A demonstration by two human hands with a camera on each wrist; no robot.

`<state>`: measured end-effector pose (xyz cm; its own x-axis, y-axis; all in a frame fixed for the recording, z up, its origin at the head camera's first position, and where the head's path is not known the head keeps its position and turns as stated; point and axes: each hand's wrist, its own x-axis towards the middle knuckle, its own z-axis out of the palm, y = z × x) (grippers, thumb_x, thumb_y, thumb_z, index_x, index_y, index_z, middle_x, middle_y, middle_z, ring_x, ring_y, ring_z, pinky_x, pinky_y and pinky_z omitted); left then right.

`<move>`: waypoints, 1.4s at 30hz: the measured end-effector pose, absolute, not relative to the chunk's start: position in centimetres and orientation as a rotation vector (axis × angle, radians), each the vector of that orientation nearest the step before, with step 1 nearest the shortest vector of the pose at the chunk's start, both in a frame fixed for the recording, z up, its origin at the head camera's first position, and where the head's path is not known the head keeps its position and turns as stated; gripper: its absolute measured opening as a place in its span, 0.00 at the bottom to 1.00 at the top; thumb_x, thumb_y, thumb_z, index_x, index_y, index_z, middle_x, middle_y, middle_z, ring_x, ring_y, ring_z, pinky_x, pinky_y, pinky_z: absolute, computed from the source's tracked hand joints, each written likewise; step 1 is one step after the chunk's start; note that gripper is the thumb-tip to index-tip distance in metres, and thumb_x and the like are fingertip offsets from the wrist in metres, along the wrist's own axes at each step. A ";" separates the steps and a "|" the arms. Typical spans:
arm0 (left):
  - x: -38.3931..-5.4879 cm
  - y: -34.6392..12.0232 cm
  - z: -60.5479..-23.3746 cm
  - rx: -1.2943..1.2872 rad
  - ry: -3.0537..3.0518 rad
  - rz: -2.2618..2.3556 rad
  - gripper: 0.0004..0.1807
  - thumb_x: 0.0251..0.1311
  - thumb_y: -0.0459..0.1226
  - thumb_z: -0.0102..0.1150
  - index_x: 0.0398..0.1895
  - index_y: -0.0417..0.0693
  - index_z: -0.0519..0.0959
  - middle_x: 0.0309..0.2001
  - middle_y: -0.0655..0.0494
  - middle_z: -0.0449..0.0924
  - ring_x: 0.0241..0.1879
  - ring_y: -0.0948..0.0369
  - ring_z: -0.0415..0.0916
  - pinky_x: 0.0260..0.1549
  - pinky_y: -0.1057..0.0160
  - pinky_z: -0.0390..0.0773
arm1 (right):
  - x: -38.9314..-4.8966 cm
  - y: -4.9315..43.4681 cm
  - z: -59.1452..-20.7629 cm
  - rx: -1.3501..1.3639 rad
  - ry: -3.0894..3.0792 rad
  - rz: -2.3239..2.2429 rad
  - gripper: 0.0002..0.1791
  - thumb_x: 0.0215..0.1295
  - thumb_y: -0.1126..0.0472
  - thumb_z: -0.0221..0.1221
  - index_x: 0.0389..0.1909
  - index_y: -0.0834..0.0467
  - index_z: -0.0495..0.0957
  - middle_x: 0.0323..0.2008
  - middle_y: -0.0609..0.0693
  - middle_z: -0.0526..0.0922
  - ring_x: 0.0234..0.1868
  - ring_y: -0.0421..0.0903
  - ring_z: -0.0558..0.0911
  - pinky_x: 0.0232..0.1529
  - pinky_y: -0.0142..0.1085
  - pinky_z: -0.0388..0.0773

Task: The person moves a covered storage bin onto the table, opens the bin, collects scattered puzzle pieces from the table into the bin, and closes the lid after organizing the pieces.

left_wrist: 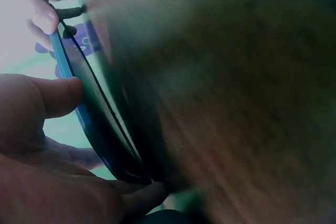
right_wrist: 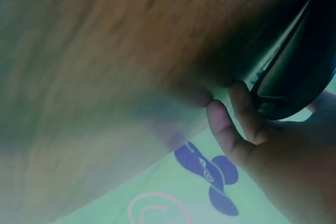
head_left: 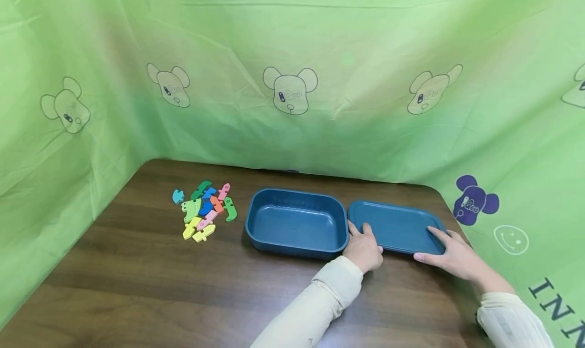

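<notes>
A blue rectangular lid (head_left: 395, 226) lies to the right of a blue open box (head_left: 297, 223) on the wooden table. My left hand (head_left: 364, 249) holds the lid's left end, beside the box wall. In the left wrist view its thumb (left_wrist: 63, 97) is against the lid's near edge, and the fingers reach around the end. At the opposite end my right hand (head_left: 457, 256) grips the lid, thumb at the near edge and fingers over the right side. The right wrist view shows two of its fingertips (right_wrist: 223, 121) by the tabletop beside the dark lid (right_wrist: 299, 72).
Left of the box, several colourful puzzle pieces (head_left: 206, 207) lie in a loose pile, among them a green crocodile head (head_left: 191, 210). Green cloth (head_left: 292, 139) with bear prints hangs behind and beside the table (head_left: 183, 287).
</notes>
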<state>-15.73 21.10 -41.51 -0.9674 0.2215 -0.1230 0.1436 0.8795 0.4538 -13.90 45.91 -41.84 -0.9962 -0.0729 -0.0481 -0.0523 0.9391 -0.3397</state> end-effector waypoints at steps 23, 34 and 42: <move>-13.0 16.5 -36.2 1.345 2.427 0.613 0.28 0.76 0.53 0.48 0.77 0.65 0.63 0.75 0.67 0.58 0.73 0.75 0.47 0.66 0.74 0.53 | -14.4 41.8 -41.0 -0.032 3.068 -0.222 0.47 0.70 0.38 0.58 0.66 0.77 0.60 0.58 0.89 0.56 0.53 0.87 0.64 0.42 0.75 0.68; -14.5 7.5 -33.7 1.470 2.507 0.861 0.21 0.79 0.47 0.45 0.69 0.57 0.74 0.63 0.67 0.75 0.62 0.75 0.67 0.60 0.76 0.61 | -14.5 33.1 -38.7 -0.358 3.176 -0.586 0.41 0.73 0.41 0.57 0.73 0.68 0.61 0.69 0.77 0.58 0.66 0.77 0.61 0.59 0.72 0.60; -16.2 2.2 -34.3 1.311 2.617 0.907 0.21 0.78 0.45 0.48 0.67 0.51 0.76 0.64 0.61 0.75 0.66 0.67 0.67 0.65 0.67 0.63 | -14.5 27.7 -38.9 -0.469 3.060 -0.788 0.49 0.72 0.38 0.57 0.80 0.61 0.48 0.77 0.70 0.47 0.73 0.73 0.54 0.63 0.70 0.56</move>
